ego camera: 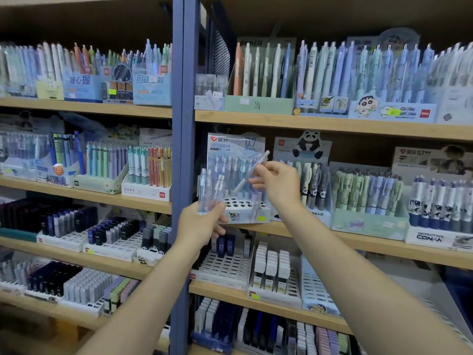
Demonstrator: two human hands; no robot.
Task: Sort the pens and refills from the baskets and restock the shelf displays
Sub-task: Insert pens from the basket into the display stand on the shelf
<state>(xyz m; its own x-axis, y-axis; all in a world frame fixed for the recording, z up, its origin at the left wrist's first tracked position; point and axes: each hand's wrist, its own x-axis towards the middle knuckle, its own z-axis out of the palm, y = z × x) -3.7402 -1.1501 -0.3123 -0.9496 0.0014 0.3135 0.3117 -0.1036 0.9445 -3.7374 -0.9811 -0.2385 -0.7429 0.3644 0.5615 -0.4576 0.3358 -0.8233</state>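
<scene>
While left hand [202,224] grips pencils [211,190], right hand [277,183] pinches 1 pencil [252,171]

Blue steel upright [183,149], black mesh panel [221,56], gold coin [297,111] on shelf edge

Bright, even light; edges bowed and softly blurred (wide-angle).

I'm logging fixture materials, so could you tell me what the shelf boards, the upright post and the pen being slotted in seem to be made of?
Shelf boards: likely wood or laminate, matt, pale tan with faint grain.
Upright post: probably painted metal, smooth blue coat.
Pen pinched by the right hand: frosted plastic, translucent pale barrel.
</scene>
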